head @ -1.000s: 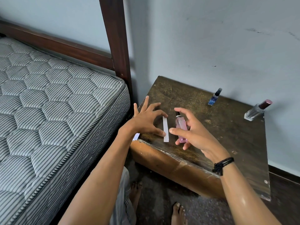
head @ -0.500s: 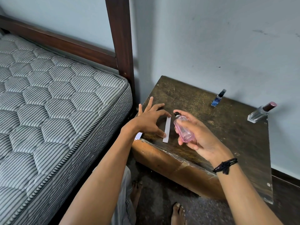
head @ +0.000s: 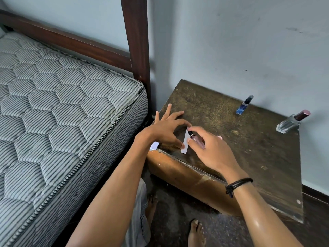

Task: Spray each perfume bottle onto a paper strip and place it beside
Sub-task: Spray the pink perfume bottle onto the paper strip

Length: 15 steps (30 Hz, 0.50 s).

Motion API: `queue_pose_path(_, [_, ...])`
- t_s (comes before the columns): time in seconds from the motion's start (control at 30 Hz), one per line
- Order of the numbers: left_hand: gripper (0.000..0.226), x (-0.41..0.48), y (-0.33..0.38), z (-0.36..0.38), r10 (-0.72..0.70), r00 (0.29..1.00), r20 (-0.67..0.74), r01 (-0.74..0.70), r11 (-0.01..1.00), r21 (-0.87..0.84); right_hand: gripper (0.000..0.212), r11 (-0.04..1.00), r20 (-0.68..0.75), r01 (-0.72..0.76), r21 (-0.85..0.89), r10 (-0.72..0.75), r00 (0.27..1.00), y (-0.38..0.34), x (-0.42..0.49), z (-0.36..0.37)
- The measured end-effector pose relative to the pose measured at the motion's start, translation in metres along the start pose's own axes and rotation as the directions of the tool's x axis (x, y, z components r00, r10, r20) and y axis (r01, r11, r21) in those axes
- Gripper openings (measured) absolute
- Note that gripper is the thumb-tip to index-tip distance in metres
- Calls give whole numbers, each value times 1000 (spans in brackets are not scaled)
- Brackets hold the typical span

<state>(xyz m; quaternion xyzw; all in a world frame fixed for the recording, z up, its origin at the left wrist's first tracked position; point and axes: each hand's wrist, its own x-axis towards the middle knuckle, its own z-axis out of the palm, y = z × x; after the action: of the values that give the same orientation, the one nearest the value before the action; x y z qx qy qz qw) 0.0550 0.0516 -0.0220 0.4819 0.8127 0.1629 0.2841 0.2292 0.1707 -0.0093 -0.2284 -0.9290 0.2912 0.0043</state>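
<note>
The bedside table [head: 222, 111] is dark wood, its top matt, scratched and worn, its front edge chipped. The paper strip [head: 185, 145] looks plain white and matt. The pink perfume bottle [head: 196, 139] is clear and glossy. At 1 o'clock from it the blue bottle [head: 242, 107] has a shiny black cap; at 2 o'clock the clear glass bottle [head: 288, 123] carries a glossy maroon cap. The mattress [head: 62, 104] is quilted striped cloth, the bedpost [head: 136, 41] smooth dark wood.

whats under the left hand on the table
The left hand presses a white paper strip flat on the wooden table. Only the strip's right part shows beside the fingers. More white paper peeks out near the wrist; the rest is covered.
</note>
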Motion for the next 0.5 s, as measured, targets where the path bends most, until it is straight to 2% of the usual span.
queue_pose_path(0.13, [75, 1, -1, 0, 7, 1000, 9, -7, 1000, -3, 42, 991, -31, 81, -108, -85, 996, 1, -3, 7])
queue_pose_path(0.5, [76, 0, -1, -1, 7, 1000, 20, -7, 1000, -19, 43, 950, -46, 130, -283, -149, 988, -2, -4, 9])
